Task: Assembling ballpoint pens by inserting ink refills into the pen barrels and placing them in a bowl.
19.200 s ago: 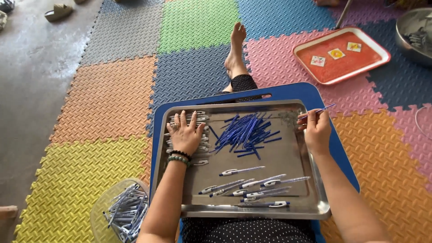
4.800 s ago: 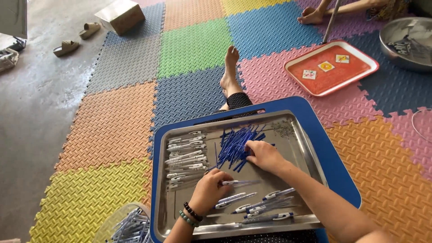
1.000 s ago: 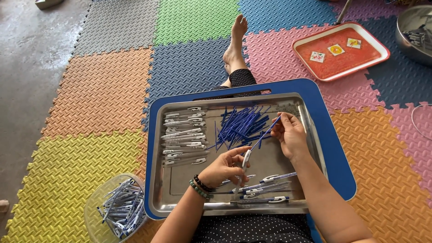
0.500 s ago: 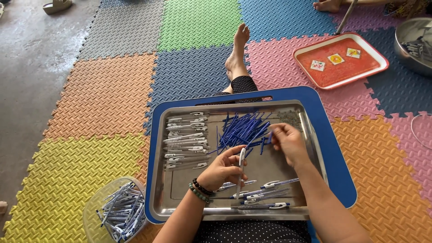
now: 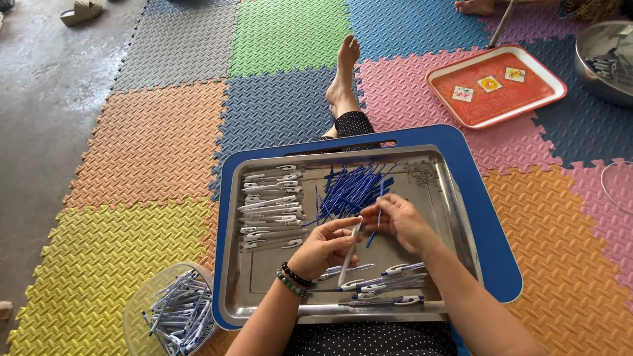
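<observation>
Over the middle of the steel tray [image 5: 435, 173], the left hand [image 5: 323, 247] pinches a white pen barrel [image 5: 349, 252], held nearly upright with its lower end near the tray floor. The right hand [image 5: 399, 223] meets it from the other side, fingertips closed on a thin blue refill [image 5: 377, 221] at the barrel's upper end. A bead bracelet [image 5: 293, 279] rings the left wrist.

The tray rests on a blue lap board [image 5: 484, 217] and holds three groups: a loose heap of blue refills [image 5: 349, 190] at the back, a stack of white barrels [image 5: 270, 207] along the left side, and a few finished pens [image 5: 382, 283] with blue tips near the front edge. A clear tub [image 5: 142, 310] on the yellow mat at lower left holds more pens. An orange tray [image 5: 494, 89] with three small cards lies well apart at the upper right, beside a metal bowl [image 5: 603, 62].

Half a second ago the hands were slightly apart; now they touch at the barrel
</observation>
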